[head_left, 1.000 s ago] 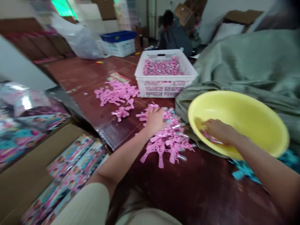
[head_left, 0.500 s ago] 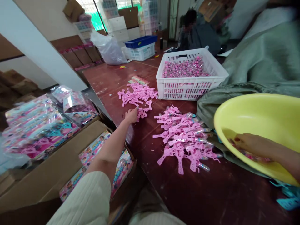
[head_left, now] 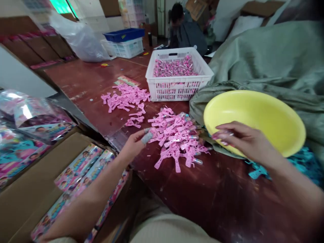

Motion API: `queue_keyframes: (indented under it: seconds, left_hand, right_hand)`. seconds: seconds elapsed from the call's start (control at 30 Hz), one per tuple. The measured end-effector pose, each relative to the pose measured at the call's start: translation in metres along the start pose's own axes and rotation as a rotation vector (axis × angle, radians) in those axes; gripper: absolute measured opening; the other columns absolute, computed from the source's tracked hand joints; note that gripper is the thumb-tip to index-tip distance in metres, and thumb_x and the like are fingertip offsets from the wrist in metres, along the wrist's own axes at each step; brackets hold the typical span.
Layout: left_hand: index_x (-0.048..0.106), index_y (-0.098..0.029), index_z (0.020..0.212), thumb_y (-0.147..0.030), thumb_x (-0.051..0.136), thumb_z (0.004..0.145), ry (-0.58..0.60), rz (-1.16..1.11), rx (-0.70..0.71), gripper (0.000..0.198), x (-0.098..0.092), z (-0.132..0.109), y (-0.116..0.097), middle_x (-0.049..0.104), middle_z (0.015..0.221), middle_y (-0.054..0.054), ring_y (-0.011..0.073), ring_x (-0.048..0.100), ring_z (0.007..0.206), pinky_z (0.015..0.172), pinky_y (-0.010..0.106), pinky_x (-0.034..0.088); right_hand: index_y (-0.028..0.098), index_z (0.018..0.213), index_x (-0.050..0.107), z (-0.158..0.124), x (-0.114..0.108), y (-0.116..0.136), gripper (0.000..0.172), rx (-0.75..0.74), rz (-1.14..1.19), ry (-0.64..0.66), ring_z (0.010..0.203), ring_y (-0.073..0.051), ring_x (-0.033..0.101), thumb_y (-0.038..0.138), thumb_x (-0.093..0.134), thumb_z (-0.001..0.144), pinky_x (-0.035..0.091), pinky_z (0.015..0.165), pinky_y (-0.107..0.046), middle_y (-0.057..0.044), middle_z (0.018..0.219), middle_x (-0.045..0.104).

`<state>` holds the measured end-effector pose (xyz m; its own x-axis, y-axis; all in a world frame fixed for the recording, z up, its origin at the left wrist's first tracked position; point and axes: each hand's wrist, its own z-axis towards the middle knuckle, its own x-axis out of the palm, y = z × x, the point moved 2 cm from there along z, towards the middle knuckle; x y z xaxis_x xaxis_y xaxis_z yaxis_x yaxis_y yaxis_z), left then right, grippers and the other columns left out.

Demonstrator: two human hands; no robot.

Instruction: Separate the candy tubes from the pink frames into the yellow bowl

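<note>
gripping blurred items (head_left: 147, 137), left hand (head_left: 133, 144), right hand (head_left: 244, 139)

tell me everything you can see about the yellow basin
The yellow basin is a round, shallow bowl of smooth, plastic-looking pale yellow with a rounded rim. It sits tilted, its open side facing the camera, propped on a grey-green woven sack beside the dark red table. The right hand is over its near rim, pinching a small pink item; whether the hand touches the basin is hard to tell.
</note>
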<state>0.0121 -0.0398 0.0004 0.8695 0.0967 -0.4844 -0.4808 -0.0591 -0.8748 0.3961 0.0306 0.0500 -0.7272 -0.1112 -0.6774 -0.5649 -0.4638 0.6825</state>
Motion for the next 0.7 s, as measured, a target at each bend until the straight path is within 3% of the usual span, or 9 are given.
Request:
queue_keyframes:
  seconds: [0.1, 0.2, 0.3, 0.47, 0.6, 0.7]
  left_hand:
    - [0.073, -0.017, 0.089, -0.047, 0.059, 0.091, 0.178, -0.260, -0.046, 0.032, 0.051, -0.034, -0.028, 0.058, 0.060, -0.003, 0.0095, 0.044, 0.050, 0.050, 0.022, 0.035]
    - [0.069, -0.018, 0.074, -0.038, 0.056, 0.094, 0.259, -0.243, 0.042, 0.032, 0.079, -0.050, -0.050, 0.062, 0.060, -0.001, 0.0130, 0.054, 0.060, 0.062, 0.025, 0.045]
    - [0.073, -0.018, 0.080, -0.036, 0.059, 0.094, 0.250, -0.157, 0.172, 0.027, 0.086, -0.052, -0.062, 0.070, 0.075, 0.001, 0.0176, 0.061, 0.075, 0.073, 0.028, 0.049]
    - [0.071, -0.017, 0.085, -0.030, 0.051, 0.098, 0.278, -0.018, 0.229, 0.026, 0.090, -0.053, -0.069, 0.062, 0.069, -0.002, 0.0147, 0.056, 0.068, 0.065, 0.024, 0.043]
    - [0.068, -0.017, 0.090, -0.022, 0.051, 0.096, 0.322, -0.026, 0.269, 0.018, 0.098, -0.056, -0.077, 0.063, 0.075, -0.002, 0.0139, 0.056, 0.071, 0.067, 0.023, 0.041]
    - [0.066, -0.017, 0.082, -0.019, 0.054, 0.094, 0.321, -0.001, 0.312, 0.017, 0.100, -0.056, -0.084, 0.061, 0.072, -0.002, 0.0136, 0.056, 0.070, 0.065, 0.022, 0.039]
  right_hand:
    - [0.028, 0.115, 0.069, -0.017, 0.036, 0.048, 0.024, -0.113, 0.240, 0.151, 0.097, -0.020, 0.070, 0.042, 0.065, 0.095, 0.056, 0.088, -0.034, -0.004, 0.109, 0.074]
    - [0.025, 0.117, 0.068, -0.026, 0.055, 0.060, 0.024, -0.169, 0.258, 0.162, 0.106, -0.021, 0.068, 0.038, 0.065, 0.096, 0.054, 0.096, -0.037, -0.005, 0.114, 0.073]
    - [0.024, 0.116, 0.068, -0.036, 0.056, 0.054, 0.024, -0.160, 0.256, 0.146, 0.110, -0.023, 0.067, 0.038, 0.065, 0.096, 0.052, 0.100, -0.041, -0.007, 0.115, 0.073]
    - [0.022, 0.116, 0.067, -0.051, 0.050, 0.043, 0.026, -0.056, 0.327, 0.013, 0.096, -0.020, 0.070, 0.036, 0.068, 0.095, 0.058, 0.087, -0.036, -0.007, 0.109, 0.073]
    - [0.022, 0.115, 0.067, -0.053, 0.046, 0.045, 0.022, -0.115, 0.298, 0.037, 0.096, -0.018, 0.070, 0.031, 0.068, 0.095, 0.058, 0.088, -0.033, -0.006, 0.108, 0.073]
    - [0.022, 0.116, 0.067, -0.052, 0.043, 0.047, 0.022, -0.171, 0.265, 0.048, 0.094, -0.017, 0.070, 0.028, 0.067, 0.095, 0.058, 0.086, -0.031, -0.005, 0.107, 0.074]
